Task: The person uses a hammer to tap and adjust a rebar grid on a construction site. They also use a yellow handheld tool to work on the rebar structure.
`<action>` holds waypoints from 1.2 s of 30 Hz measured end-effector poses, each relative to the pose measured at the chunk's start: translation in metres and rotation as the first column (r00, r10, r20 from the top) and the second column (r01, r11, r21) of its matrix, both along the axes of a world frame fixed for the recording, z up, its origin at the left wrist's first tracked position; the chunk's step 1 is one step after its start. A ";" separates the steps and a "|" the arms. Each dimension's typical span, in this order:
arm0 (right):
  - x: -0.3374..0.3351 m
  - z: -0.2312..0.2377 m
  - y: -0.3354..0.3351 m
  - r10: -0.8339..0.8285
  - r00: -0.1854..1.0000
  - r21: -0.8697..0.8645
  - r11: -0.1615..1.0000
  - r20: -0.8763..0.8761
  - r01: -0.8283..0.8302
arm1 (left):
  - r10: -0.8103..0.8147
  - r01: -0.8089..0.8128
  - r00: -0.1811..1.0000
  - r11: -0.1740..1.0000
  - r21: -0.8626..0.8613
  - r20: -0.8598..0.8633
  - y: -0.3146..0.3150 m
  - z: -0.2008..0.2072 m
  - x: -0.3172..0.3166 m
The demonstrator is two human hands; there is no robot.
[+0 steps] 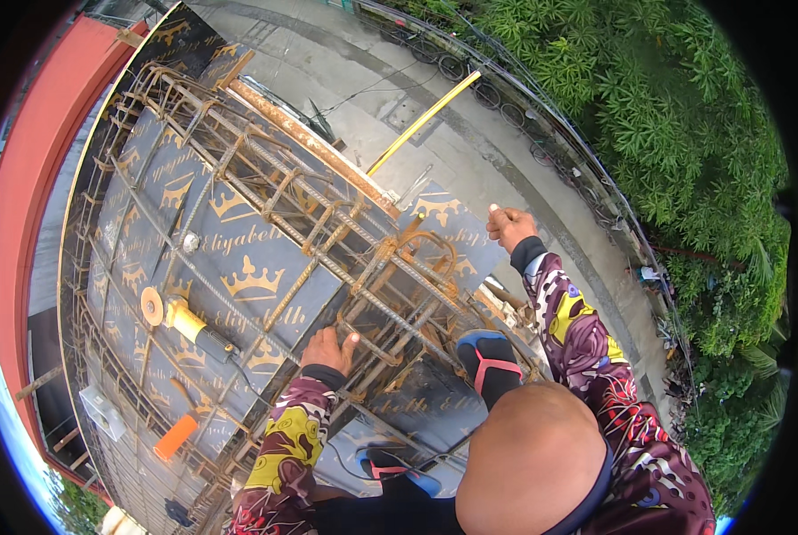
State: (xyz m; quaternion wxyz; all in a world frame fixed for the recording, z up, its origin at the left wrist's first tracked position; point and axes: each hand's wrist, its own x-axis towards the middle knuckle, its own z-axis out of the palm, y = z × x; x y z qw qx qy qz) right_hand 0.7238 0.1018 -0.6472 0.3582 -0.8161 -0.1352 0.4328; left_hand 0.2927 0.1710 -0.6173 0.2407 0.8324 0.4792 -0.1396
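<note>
A red beam [46,165] is seen beyond the left edge of the panel [260,241]; a pale plate [103,412] is noted near that edge, toward its near corner; on the left half, a yellow-and-black grinder [185,319] is laid among the mesh bars, its disc turned to the left edge; nearer the near edge, an orange handle [176,437] is found; a small white lump [190,242] is seen toward the far side; the rebar cage [283,192] is set along the panel's right edge, from the far corner down to the feet, with rust-brown stirrups spaced along it; by the cage's inner side the left hand [330,349] is placed, its fingers bent downward; whether a bar is grasped cannot be told; below it, the left sandal [397,468] is seen; a yellow pole [424,122] is extended outward beyond the right edge; the right sandal [491,363] is planted by the cage's near end; the right hand [511,226] is raised outside the cage, its fingers curled; whether anything thin is pinched cannot be told; at far right, bicycles [512,114] and trees [684,143] are observed.
</note>
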 end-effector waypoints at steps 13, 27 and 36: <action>-0.018 0.139 0.025 0.175 0.969 0.123 0.973 0.174 -0.197 | 0.959 -0.874 0.283 0.260 0.411 -0.005 -0.206 0.074 -0.335; -0.031 0.264 0.147 0.582 0.723 0.195 0.713 0.371 -0.674 | 0.936 -0.975 -0.188 -0.215 -0.058 -0.297 -0.373 -0.037 -0.331; -0.223 0.301 0.211 0.856 0.136 0.087 0.106 0.499 -0.991 | 0.973 -0.798 -0.228 -0.199 0.569 0.021 -0.374 0.051 -0.322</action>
